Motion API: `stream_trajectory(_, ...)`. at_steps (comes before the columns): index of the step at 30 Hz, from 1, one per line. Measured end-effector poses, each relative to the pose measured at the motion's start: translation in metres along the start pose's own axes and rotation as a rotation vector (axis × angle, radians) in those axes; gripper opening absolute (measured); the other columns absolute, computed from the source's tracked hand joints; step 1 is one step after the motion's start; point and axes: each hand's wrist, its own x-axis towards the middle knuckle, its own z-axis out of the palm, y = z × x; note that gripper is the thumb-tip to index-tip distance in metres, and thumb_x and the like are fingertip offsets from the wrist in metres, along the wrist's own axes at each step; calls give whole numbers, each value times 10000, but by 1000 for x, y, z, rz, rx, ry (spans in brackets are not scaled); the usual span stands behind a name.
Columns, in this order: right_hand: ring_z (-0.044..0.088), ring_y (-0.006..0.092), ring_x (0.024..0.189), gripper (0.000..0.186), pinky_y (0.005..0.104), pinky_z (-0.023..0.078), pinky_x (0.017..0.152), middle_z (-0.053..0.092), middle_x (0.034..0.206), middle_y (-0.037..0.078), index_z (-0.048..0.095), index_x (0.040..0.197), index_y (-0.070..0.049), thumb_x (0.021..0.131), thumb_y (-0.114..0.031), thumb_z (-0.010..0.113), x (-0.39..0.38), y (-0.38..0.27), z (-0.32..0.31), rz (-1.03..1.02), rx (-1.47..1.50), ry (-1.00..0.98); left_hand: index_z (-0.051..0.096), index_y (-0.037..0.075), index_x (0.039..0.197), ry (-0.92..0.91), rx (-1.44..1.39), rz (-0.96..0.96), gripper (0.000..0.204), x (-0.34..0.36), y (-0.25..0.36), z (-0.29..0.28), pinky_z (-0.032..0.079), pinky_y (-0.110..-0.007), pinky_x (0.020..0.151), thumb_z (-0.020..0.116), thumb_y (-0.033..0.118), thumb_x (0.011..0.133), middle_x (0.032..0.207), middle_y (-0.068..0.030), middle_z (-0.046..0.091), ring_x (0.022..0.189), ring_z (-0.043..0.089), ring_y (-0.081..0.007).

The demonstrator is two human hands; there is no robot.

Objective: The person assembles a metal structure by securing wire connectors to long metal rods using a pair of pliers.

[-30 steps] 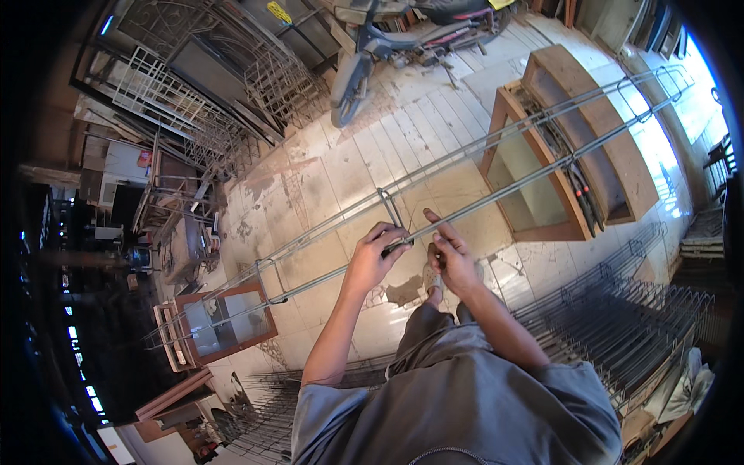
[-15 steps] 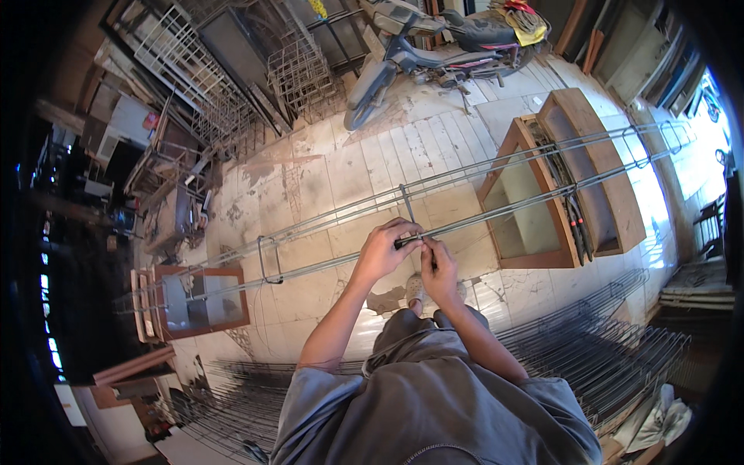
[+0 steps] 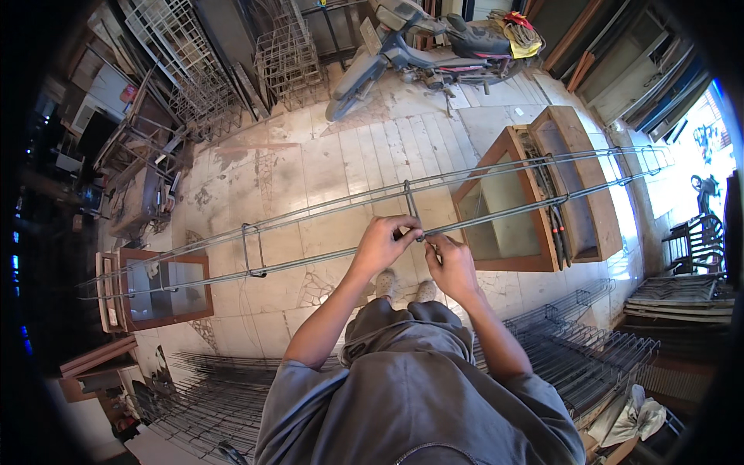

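Observation:
A long cage of thin steel rods [image 3: 325, 255] stretches across in front of me, with rectangular wire stirrups [image 3: 253, 249] spaced along it. At the middle stirrup [image 3: 411, 198], my left hand [image 3: 384, 244] has thumb and fingers pinched together at the near rods. What lies between those fingertips is too small to tell. My right hand [image 3: 453, 267] is just to the right, its fingers also pinched against the same joint, and whatever they hold is hidden. Both hands nearly meet at the stirrup's lower corner.
The cage rests on a wooden glass-fronted cabinet [image 3: 203, 298] at left and a larger wooden cabinet [image 3: 552, 232] at right. Bundles of bent steel frames [image 3: 573, 341] lie beside me. A motorbike [image 3: 434, 58] stands at the far side; wire racks [image 3: 287, 62] lean at the far left.
My view has shifted, so the cage and cabinets appear further left. The right hand has turned and spread slightly away from the left; both fingertips stay at the same joint.

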Motion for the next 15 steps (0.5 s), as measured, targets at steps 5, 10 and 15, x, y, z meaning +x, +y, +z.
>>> stream_trajectory(5,689,331,737,251,424,560,643,645,931,162,575,1083,-4,842,-68,546,42,-28,-61,-298,-502,-480,720,7,935,-48,-58,-21,124,-3,-9,-5,463,-266,521,711,76,833,788,-91,717,525,566,-95)
stream_trajectory(10,690,312,750,255,397,563,682,650,979,135,589,1083,-16,843,-92,546,81,-61,-77,-547,-714,-698,720,9,937,-164,-136,-21,181,-2,-18,-16,526,-330,653,723,135,808,832,-165,707,670,667,-276)
stream_trajectory(15,690,331,831,337,420,560,744,661,982,144,587,1172,-28,844,-104,558,104,-84,-62,-571,-805,-834,714,-5,936,-153,-118,188,211,1,-23,-16,511,-381,690,725,145,788,836,-200,692,733,662,-335)
